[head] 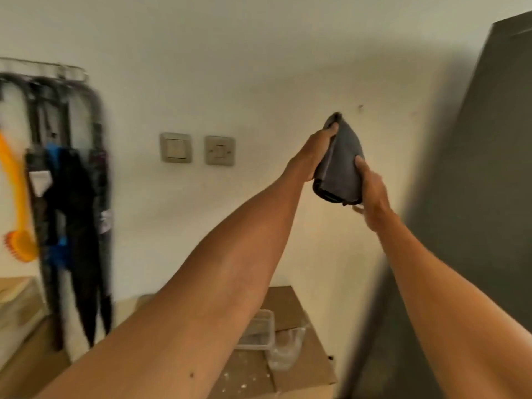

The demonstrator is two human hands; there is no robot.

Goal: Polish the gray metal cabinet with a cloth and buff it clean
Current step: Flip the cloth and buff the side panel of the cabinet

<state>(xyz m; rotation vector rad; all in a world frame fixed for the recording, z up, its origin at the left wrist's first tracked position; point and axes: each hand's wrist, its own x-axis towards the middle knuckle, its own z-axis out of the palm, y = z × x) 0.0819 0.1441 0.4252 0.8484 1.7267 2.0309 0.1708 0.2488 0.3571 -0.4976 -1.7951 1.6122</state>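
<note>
A folded gray cloth [341, 165] hangs in the air in front of the white wall, held between both hands. My left hand [315, 152] grips its left edge and top corner, fingers wrapped behind. My right hand [371, 188] holds the right and lower edge, thumb lying on the front. The tall gray metal cabinet [478, 174] stands at the right, its side face just beyond my right hand. Neither hand nor the cloth touches the cabinet.
Two wall switches [198, 148] sit left of the cloth. A rack of dark hanging items and an orange brush [20, 214] is at far left. Below, a cardboard box [290, 352] carries clear plastic containers [259, 329], close to the cabinet's foot.
</note>
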